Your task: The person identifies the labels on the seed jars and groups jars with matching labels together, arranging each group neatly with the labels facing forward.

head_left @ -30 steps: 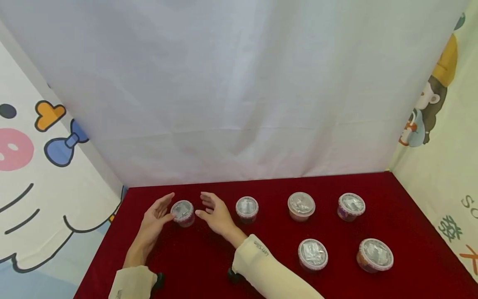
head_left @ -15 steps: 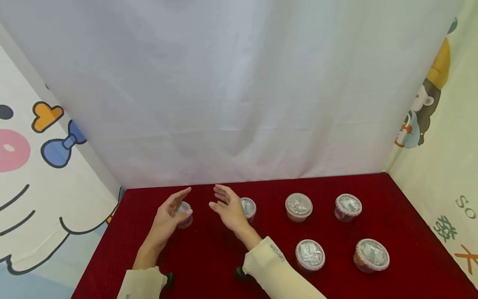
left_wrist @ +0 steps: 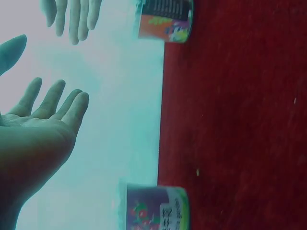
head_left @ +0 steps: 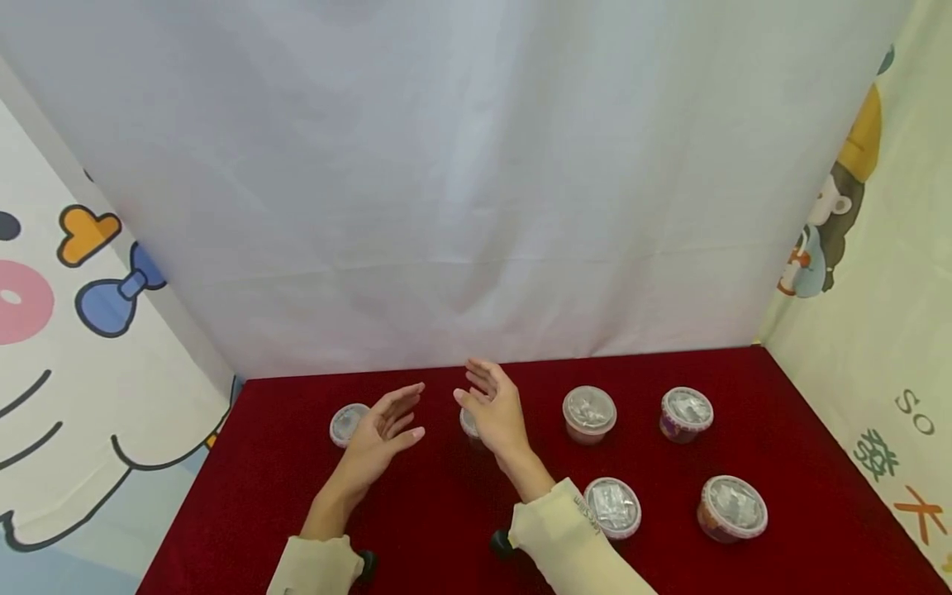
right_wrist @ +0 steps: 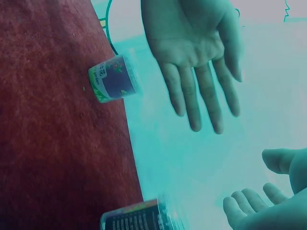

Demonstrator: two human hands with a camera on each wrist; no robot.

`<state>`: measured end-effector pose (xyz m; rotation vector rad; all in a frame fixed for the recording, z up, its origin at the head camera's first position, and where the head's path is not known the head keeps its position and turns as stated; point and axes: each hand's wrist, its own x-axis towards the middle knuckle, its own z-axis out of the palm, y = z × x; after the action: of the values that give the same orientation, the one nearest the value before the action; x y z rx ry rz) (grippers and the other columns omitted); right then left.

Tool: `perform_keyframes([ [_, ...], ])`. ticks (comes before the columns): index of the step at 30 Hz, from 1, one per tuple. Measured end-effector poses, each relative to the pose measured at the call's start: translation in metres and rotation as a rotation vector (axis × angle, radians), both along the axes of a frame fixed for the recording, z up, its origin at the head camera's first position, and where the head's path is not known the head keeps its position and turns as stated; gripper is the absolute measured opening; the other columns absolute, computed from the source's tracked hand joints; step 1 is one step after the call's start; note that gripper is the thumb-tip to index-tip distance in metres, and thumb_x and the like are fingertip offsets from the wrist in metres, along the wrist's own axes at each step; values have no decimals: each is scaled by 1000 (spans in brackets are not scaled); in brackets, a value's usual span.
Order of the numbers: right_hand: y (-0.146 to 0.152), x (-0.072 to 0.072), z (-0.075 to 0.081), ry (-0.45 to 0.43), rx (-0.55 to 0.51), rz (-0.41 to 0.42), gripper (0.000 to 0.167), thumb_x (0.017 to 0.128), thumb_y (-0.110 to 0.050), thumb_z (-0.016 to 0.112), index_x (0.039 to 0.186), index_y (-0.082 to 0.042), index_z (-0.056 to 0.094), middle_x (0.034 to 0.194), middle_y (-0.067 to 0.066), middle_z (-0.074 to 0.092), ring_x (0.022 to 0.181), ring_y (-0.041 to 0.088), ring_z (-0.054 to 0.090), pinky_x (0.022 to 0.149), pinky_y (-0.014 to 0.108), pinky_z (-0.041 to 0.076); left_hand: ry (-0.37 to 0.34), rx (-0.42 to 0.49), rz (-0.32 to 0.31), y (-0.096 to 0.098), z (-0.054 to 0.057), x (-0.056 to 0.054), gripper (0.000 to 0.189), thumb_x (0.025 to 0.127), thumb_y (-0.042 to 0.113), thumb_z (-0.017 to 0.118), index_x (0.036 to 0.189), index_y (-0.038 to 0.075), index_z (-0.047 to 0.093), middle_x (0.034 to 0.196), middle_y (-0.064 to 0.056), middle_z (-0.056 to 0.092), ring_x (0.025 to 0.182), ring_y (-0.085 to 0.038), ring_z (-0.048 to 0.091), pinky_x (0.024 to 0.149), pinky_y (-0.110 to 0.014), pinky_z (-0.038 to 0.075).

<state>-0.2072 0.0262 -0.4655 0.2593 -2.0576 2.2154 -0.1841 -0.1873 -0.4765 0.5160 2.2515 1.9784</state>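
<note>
My left hand point(head_left: 375, 442) hovers in the air with fingers extended, just right of a small round lidded tub point(head_left: 345, 423) that it partly covers in the head view. In the left wrist view that tub point(left_wrist: 156, 213) shows a dark label with red and green print. My right hand point(head_left: 500, 413) is raised too, fingers relaxed, overlapping a second lidded tub point(head_left: 469, 423) whose right side it hides. The right wrist view shows this tub point(right_wrist: 134, 218) with a black and orange label. Both palms face each other, with nothing held in either hand.
Right of the hands, on the red cloth point(head_left: 424, 529), stand more tubs: one pale point(head_left: 589, 413), one purple-sided point(head_left: 685, 413), one nearer the front point(head_left: 613, 506) and one orange-sided point(head_left: 732, 508). A white curtain point(head_left: 446, 207) closes off the back.
Both hands have moved to the right, away from the leftmost tub and toward the second one, which the right hand now overlaps. The tubs stay in place while the view shifts slightly.
</note>
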Motion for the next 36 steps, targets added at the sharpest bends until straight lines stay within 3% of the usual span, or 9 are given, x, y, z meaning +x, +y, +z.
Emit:
perform_keyframes([
  [4, 8, 4, 0, -13, -9, -40, 49, 99, 4, 68, 147, 3, 54, 151, 22, 56, 143, 40, 51, 120, 55, 40, -23, -3, 9, 11, -5, -1, 62, 102, 1, 66, 159, 4, 42, 167, -18, 38, 155, -40, 33, 125, -58, 28],
  [12, 21, 13, -9, -60, 5, -123, 53, 97, 6, 69, 147, 1, 55, 152, 20, 57, 146, 42, 47, 121, 55, 38, -98, 16, 11, 31, -20, -1, 66, 101, 2, 68, 161, 3, 38, 168, -21, 35, 156, -40, 32, 126, -57, 29],
  [21, 25, 16, -16, -101, 80, -215, 54, 95, 4, 72, 147, 2, 56, 153, 23, 54, 146, 42, 46, 123, 57, 35, -122, -10, 64, 47, -31, -6, 70, 100, 1, 68, 162, -1, 35, 167, -25, 36, 152, -44, 36, 123, -60, 33],
  [36, 28, 22, -32, -183, 158, -169, 66, 92, 5, 70, 153, 7, 47, 156, 32, 47, 148, 49, 41, 121, 62, 35, -164, -27, 57, 66, -41, -13, 74, 100, 6, 71, 162, -3, 32, 166, -25, 37, 151, -46, 37, 118, -61, 40],
])
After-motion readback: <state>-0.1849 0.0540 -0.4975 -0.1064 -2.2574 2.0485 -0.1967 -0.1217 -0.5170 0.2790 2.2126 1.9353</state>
